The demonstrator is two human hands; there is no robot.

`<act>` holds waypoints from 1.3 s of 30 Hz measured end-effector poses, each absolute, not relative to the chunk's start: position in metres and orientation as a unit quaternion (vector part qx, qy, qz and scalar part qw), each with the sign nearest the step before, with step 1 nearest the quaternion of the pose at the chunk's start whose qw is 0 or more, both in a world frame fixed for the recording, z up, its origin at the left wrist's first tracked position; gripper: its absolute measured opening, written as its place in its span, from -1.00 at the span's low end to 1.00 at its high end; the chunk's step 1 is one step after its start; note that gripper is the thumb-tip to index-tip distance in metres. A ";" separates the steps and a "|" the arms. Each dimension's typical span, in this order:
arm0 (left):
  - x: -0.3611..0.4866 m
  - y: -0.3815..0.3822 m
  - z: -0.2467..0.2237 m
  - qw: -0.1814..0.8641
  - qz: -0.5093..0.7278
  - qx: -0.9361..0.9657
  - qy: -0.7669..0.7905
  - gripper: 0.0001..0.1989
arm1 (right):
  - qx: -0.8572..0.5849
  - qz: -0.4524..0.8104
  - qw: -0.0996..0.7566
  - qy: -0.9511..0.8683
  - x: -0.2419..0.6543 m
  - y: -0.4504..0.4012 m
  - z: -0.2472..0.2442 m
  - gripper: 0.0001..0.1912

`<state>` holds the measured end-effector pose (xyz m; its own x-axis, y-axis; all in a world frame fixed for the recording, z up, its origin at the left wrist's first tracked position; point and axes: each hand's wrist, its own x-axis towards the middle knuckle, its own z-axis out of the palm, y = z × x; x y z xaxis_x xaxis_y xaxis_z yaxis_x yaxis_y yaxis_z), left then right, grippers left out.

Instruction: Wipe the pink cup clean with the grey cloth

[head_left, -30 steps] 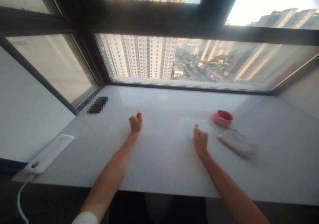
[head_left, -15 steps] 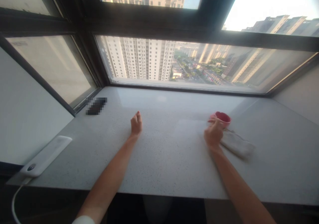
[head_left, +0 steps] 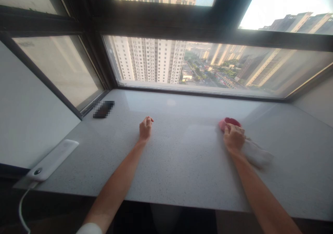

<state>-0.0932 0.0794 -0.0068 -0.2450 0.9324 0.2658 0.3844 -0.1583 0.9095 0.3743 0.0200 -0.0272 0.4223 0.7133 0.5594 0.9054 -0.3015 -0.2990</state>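
- The pink bowl (head_left: 222,124) sits towards the far right corner of the surface (head_left: 182,161), just beyond my right grip (head_left: 234,137), the nearer one.
- Right of that grip, the grey cloth (head_left: 259,153) slants towards the near right corner.
- My right fingers bend at the bowl's near rim; I can't tell whether they pinch it.
- My left grip (head_left: 145,128) curls loosely, well apart.

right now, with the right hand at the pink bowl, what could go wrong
The right hand hides part of the pink bowl, so a weak grip might be hard to spot. The cloth shows right beside that hand, so it could get nudged. The cord hangs past the front edge of the counter, so it might snag.
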 end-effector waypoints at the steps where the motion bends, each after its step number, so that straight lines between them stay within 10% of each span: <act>1: -0.093 0.080 -0.007 0.263 0.520 0.556 0.593 -0.56 | -0.782 -0.158 0.296 -0.525 0.363 0.018 -0.026 -0.51; 15: -0.092 0.079 -0.006 0.255 0.513 0.567 0.592 -0.56 | -0.553 0.001 0.342 -0.759 0.137 -0.017 -0.005 -0.64; 27: -0.092 0.079 -0.006 0.261 0.501 0.571 0.595 -0.55 | -0.589 -0.085 0.416 -0.688 0.238 -0.028 -0.009 -0.54; 39: -0.091 0.081 -0.009 0.252 0.491 0.581 0.598 -0.55 | -0.831 -0.068 0.077 -0.546 0.367 -0.083 -0.046 -0.19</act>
<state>-0.0915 0.0810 -0.0088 -0.1965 0.9430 0.2687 0.4478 -0.1575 0.8802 0.3674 -0.0829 -0.0456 0.3944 0.8975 0.1973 0.9185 -0.3917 -0.0544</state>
